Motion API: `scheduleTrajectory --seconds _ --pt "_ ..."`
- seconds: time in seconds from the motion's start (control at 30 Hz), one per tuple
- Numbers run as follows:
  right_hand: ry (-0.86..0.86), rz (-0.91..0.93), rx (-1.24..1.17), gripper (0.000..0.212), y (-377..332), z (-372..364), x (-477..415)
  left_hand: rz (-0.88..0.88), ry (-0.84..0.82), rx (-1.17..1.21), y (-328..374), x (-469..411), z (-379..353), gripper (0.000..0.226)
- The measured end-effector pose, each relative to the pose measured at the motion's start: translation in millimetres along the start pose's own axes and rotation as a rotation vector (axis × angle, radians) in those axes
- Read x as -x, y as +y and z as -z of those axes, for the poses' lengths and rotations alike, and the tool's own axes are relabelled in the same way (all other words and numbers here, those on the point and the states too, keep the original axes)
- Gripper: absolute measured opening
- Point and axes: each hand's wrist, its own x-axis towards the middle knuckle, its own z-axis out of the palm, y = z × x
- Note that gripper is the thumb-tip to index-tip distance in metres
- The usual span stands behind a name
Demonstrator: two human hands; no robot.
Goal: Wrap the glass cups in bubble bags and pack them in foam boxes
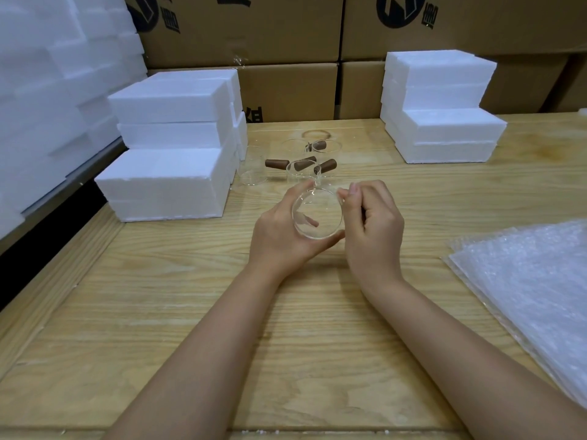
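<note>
My left hand (282, 233) cradles a clear glass cup (319, 214) above the middle of the wooden table (190, 328), fingers curled round its wall. My right hand (371, 223) pinches the cup's rim on the right side with curled fingers. The cup's brown wooden handle (324, 166) points away from me. Behind it stand several more glass cups with brown handles (277, 164). A stack of bubble bags (533, 287) lies at the right edge.
White foam boxes are stacked at the left (168, 182) and at the back right (444, 134). More foam is piled along the left wall (47, 90). Cardboard cartons (286, 36) line the back.
</note>
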Motion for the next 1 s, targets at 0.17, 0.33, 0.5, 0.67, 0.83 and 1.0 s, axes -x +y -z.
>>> scheduleTrajectory --seconds 0.17,0.33,0.5,0.67,0.83,1.0 --pt "0.016 0.083 -0.02 0.021 2 -2 -1 0.0 -0.075 0.097 -4 0 1 0.089" --pt "0.013 0.151 -0.006 0.021 5 -2 0 0.008 -0.206 0.388 -1 1 6 0.103" --pt "-0.007 0.267 0.047 0.025 10 -1 -2 0.187 -0.302 0.925 6 -1 3 0.1" --pt "-0.038 0.265 0.0 0.025 11 -2 -1 0.575 -0.281 1.302 10 -10 6 0.075" --pt "-0.115 -0.008 -0.197 0.074 8 -8 6 0.593 -0.173 1.31 2 -12 6 0.047" --pt "-0.173 -0.459 -0.424 0.086 6 -19 12 0.571 -0.164 1.271 1 -13 5 0.055"
